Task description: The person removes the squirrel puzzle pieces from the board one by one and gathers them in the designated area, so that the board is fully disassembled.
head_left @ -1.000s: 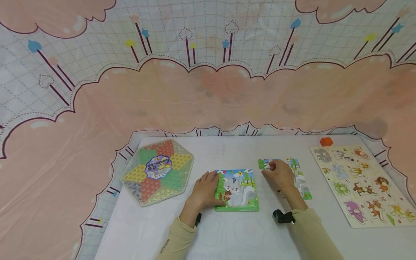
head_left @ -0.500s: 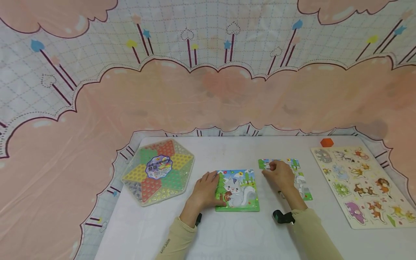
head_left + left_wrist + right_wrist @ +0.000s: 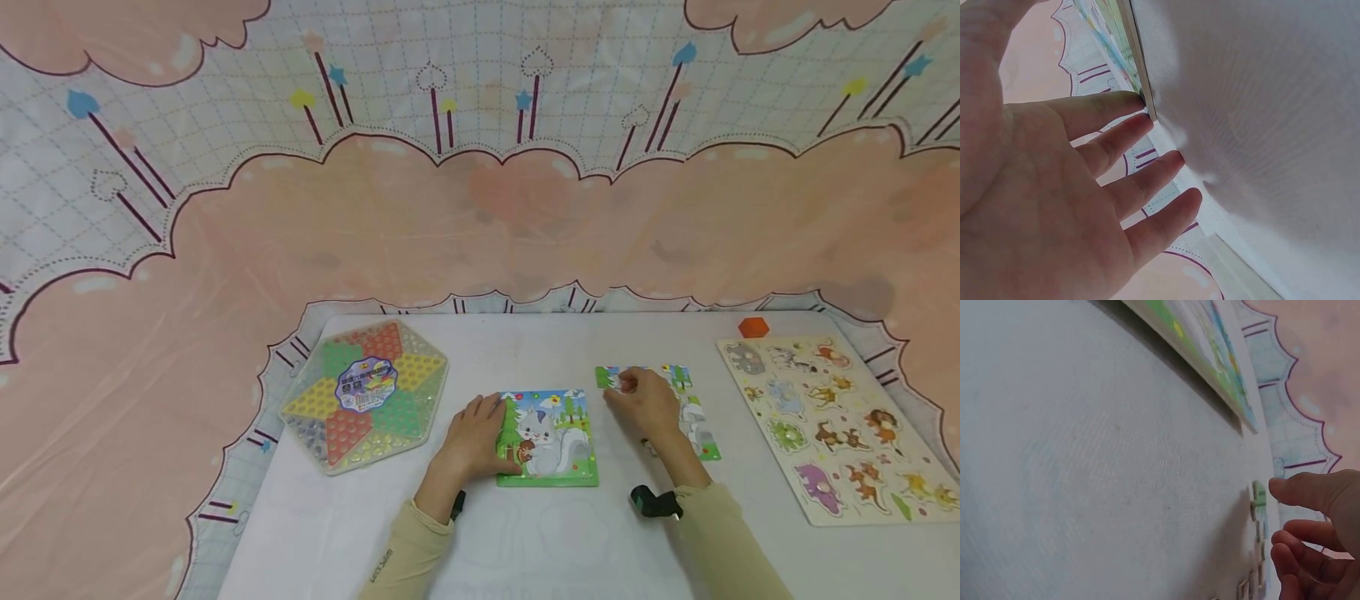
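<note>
A square squirrel picture puzzle (image 3: 551,442) lies in the middle of the white table. My left hand (image 3: 471,437) rests along its left side, thumb over the lower left corner. In the left wrist view the fingers (image 3: 1107,147) are extended, some touching the edge of the board (image 3: 1141,69). To the right, my right hand (image 3: 648,408) hovers by several loose puzzle pieces (image 3: 699,433) and hides some of them. The right wrist view has its thumb (image 3: 1304,490) apart from the bent fingers, with nothing visible between them, beside a green piece (image 3: 1258,499).
On the left lies a hexagonal Chinese checkers set (image 3: 405,417) in clear packaging. A wooden animal peg puzzle (image 3: 847,400) lies on the right, with a red-orange hexagonal block (image 3: 753,327) behind it. A patterned cloth (image 3: 480,225) hangs behind the table (image 3: 525,542).
</note>
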Motion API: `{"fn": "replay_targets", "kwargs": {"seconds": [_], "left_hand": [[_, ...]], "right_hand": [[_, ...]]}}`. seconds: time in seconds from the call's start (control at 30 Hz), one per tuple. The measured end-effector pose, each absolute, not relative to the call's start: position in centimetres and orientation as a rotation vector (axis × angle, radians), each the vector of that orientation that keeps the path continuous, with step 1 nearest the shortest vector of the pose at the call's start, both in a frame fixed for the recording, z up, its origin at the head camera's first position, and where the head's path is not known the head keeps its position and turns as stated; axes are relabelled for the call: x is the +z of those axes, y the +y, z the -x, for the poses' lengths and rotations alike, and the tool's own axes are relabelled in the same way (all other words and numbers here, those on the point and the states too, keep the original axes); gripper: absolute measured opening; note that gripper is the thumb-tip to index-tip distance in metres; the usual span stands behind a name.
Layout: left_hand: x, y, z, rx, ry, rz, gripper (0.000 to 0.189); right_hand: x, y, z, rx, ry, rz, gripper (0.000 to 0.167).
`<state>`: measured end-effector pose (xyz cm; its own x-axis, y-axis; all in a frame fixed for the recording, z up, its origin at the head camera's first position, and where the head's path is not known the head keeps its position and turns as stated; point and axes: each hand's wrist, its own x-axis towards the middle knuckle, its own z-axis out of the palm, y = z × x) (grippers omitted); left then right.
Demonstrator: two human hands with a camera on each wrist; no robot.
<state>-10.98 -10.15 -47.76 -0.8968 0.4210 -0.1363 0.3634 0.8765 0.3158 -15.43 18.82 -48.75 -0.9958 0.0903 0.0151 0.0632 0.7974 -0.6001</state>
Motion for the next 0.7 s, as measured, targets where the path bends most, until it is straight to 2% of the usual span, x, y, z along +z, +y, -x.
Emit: {"fn": "replay_targets", "kwargs": {"seconds": [0.5, 0.7], "left_hand": [[-47.7, -10.5, 11.1, 0.434, 2.828, -0.636, 0.102], [-47.7, -10.5, 11.1, 0.409, 2.825, -0.657, 0.102]], "right_hand": [[-47.7, 14.6, 13.3, 1.215, -2.912, -0.184, 0.027], [-48.2, 12.4, 12.4, 1.193, -2.980, -0.363, 0.027]]}}
